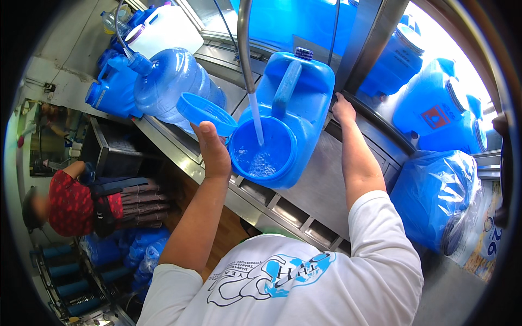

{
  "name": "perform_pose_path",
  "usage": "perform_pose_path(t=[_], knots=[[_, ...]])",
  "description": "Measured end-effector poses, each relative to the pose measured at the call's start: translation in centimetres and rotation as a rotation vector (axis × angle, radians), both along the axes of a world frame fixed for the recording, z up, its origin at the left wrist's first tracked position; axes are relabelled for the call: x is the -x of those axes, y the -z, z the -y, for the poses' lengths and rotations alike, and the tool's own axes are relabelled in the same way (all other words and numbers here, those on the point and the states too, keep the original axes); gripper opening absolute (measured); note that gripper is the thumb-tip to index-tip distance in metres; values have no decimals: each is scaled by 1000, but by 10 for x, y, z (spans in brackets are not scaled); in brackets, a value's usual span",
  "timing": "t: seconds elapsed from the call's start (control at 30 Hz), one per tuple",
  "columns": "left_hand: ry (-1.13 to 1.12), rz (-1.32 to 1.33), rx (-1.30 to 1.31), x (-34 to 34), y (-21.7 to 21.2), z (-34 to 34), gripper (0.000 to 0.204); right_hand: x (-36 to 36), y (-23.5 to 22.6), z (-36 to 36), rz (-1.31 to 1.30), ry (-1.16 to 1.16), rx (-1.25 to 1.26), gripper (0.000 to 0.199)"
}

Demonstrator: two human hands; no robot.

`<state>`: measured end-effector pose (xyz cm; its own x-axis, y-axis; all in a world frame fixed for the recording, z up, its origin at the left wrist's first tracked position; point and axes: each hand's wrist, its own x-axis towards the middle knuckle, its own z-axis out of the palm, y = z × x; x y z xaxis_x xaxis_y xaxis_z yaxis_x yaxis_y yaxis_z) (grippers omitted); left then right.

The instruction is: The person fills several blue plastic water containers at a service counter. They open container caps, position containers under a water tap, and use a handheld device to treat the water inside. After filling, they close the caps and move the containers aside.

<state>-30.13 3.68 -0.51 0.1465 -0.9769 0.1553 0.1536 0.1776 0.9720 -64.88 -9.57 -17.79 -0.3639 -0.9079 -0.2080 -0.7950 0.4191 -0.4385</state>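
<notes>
My left hand [212,154] is closed on a round blue screw lid [206,113], raised beside the mouth of a large blue water container [319,117]. The container lies tilted on the counter with its wide mouth toward me. From a curved steel spout [246,54], a stream of water [256,122] runs into the mouth and bubbles inside. My right hand [344,110] reaches past the container's right side to the dark metal edge at the counter's back. Its fingers look curled, and what they touch is hidden.
On the left stand a clear blue round bottle [171,87] with a hose in its neck and a white jug [166,30]. More blue containers [435,103] fill the right side, one in plastic wrap [435,195]. The steel counter [310,174] has slots along its front. Another person [87,201] stands far left.
</notes>
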Motion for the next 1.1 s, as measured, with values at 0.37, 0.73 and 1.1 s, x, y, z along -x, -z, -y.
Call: perform_pose_path(t=[0.37,0.73,1.1], knots=[[-2,31,14,-1,1,1,115,5,4,-4,-19,-14,-2,55],[2,7,13,0,2,0,114,5,3,-9,-5,-7,-25,58],[-12,42,28,2,-2,1,114,8,5,-10,-24,-6,-60,59]])
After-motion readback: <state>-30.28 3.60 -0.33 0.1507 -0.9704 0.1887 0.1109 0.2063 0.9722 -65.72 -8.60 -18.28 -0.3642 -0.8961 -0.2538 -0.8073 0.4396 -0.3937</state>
